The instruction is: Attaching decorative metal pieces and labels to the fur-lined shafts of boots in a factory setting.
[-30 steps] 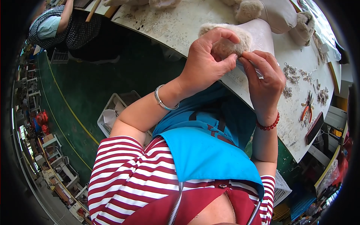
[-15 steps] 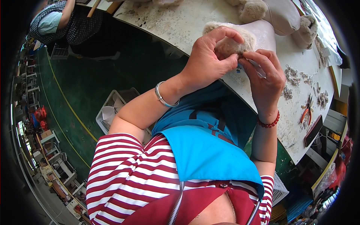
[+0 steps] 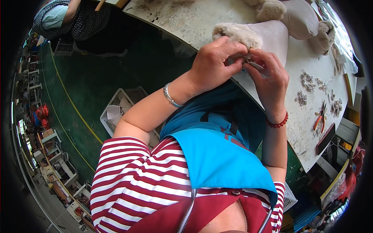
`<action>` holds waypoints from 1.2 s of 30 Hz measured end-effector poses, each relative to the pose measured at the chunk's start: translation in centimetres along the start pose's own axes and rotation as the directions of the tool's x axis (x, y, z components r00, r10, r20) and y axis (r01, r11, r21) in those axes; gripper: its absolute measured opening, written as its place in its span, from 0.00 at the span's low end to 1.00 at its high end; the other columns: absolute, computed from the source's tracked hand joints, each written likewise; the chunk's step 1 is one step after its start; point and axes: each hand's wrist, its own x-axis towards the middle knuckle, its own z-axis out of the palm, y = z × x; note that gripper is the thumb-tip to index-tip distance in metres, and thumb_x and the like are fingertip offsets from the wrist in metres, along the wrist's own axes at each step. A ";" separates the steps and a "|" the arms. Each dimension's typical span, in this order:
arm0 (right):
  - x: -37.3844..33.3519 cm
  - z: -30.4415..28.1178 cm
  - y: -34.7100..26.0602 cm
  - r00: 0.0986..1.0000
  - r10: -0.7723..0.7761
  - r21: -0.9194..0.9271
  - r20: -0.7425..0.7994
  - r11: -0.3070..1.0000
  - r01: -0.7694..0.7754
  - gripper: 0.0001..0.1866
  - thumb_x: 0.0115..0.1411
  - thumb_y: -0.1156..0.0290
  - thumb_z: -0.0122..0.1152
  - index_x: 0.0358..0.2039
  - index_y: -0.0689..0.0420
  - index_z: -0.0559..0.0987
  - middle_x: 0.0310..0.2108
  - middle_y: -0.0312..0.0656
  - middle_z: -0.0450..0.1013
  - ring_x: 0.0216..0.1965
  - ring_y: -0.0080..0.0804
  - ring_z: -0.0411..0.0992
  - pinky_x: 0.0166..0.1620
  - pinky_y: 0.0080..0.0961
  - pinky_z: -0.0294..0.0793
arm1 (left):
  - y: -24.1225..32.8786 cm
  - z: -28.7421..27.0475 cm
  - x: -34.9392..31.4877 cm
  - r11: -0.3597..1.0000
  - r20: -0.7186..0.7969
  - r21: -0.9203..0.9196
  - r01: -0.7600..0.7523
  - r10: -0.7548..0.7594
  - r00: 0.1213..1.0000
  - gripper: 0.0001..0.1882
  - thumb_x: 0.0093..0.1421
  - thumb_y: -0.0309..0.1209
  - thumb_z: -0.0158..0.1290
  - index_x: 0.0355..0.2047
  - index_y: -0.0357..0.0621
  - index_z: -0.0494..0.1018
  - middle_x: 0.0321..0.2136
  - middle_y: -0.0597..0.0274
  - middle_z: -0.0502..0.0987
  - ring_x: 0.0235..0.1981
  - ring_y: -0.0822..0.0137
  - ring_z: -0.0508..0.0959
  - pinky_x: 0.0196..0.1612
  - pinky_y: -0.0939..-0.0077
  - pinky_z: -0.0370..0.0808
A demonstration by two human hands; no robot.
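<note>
Though sideways — boot, cuff leftward

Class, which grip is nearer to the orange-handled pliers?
Right. The right grip is up and to the left of the pliers in the picture; the left grip lies farther left, beyond the right one.

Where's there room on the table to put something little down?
There's bare, stained table between the pliers and its near edge, below the metal bits. Another bare patch, speckled, lies left of the nearest fluffy-cuffed piece. It's crowded on the right, with those bits, the pliers and a dark flat device, and top right, with more fluffy-cuffed pieces.
</note>
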 end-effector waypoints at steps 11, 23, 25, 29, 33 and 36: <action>0.1 -0.4 -0.1 0.999 -0.017 0.005 0.051 1.000 0.017 0.15 0.53 0.82 0.68 0.43 0.61 0.81 0.38 0.46 0.78 0.37 0.36 0.80 0.43 0.27 0.80 | 0.3 -1.4 0.1 0.937 0.124 -0.242 0.251 -0.227 0.966 0.06 0.56 0.22 0.61 0.36 0.39 0.79 0.31 0.66 0.76 0.25 0.77 0.78 0.27 0.85 0.75; -0.3 0.3 -0.8 0.996 0.087 -0.073 -0.027 0.993 -0.088 0.10 0.56 0.80 0.67 0.40 0.61 0.82 0.33 0.44 0.79 0.29 0.29 0.78 0.35 0.22 0.76 | -0.4 -1.0 -0.6 0.992 0.074 -0.091 0.091 -0.084 0.994 0.07 0.60 0.27 0.62 0.34 0.35 0.78 0.33 0.67 0.73 0.25 0.78 0.77 0.27 0.86 0.74; -0.6 0.5 -0.4 0.994 0.102 -0.068 -0.046 0.992 -0.105 0.09 0.57 0.79 0.67 0.40 0.61 0.82 0.32 0.43 0.79 0.28 0.28 0.77 0.33 0.21 0.75 | -0.2 -0.7 -0.5 0.884 0.062 -0.383 0.266 -0.263 0.963 0.08 0.60 0.30 0.61 0.30 0.37 0.78 0.33 0.63 0.75 0.29 0.74 0.77 0.30 0.78 0.73; -1.0 0.7 0.0 0.977 0.198 0.090 -0.081 0.978 -0.191 0.08 0.58 0.78 0.68 0.39 0.60 0.83 0.31 0.44 0.79 0.27 0.27 0.76 0.32 0.22 0.74 | 1.2 -1.6 0.4 0.621 0.263 -0.549 0.560 -0.507 0.821 0.09 0.64 0.31 0.59 0.37 0.36 0.79 0.28 0.68 0.75 0.21 0.81 0.74 0.22 0.88 0.67; -1.1 1.0 0.6 0.991 -0.005 -0.061 -0.135 0.998 -0.003 0.09 0.55 0.79 0.70 0.38 0.58 0.83 0.32 0.43 0.80 0.30 0.32 0.77 0.34 0.25 0.74 | 1.5 -2.2 0.9 0.419 0.383 -0.620 0.663 -0.575 0.722 0.10 0.64 0.33 0.60 0.38 0.37 0.80 0.22 0.71 0.75 0.19 0.83 0.70 0.20 0.89 0.63; -0.8 0.8 0.9 0.984 -0.147 -0.135 -0.104 0.982 0.132 0.10 0.53 0.79 0.71 0.37 0.57 0.84 0.32 0.43 0.80 0.32 0.36 0.77 0.35 0.27 0.74 | 1.3 -1.7 0.8 0.412 0.355 -0.655 0.634 -0.573 0.739 0.10 0.63 0.33 0.61 0.38 0.37 0.80 0.21 0.71 0.75 0.18 0.83 0.67 0.21 0.89 0.62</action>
